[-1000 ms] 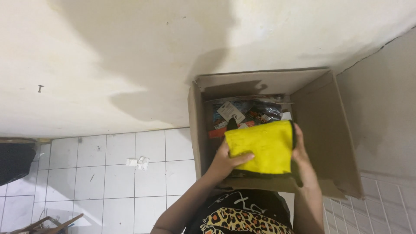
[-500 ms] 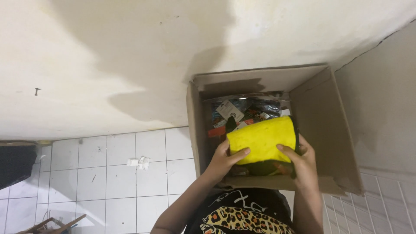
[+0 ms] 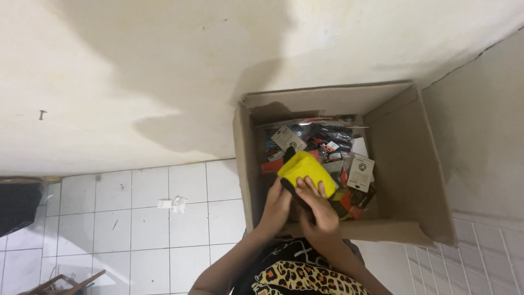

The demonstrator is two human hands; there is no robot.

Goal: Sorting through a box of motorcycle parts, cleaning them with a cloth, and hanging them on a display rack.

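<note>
A yellow folded cloth item with a black edge (image 3: 303,168) is held over an open cardboard box (image 3: 406,164). My left hand (image 3: 277,205) grips its lower left side. My right hand (image 3: 319,207) clasps it from the lower right, fingers curled over the yellow fabric. Both hands press close together above the box's near wall. Inside the box lie several packaged items in clear bags with card tags (image 3: 327,145).
The box stands against a cream wall (image 3: 164,82) in a corner, with another wall on the right (image 3: 480,136). White floor tiles (image 3: 136,218) lie to the left, with a small white scrap (image 3: 172,204). A dark object (image 3: 19,205) sits at the far left.
The yellow cloth, spread wide between my hands a second ago, is now bunched into a smaller bundle. My hands have come together near the box's near-left side.
</note>
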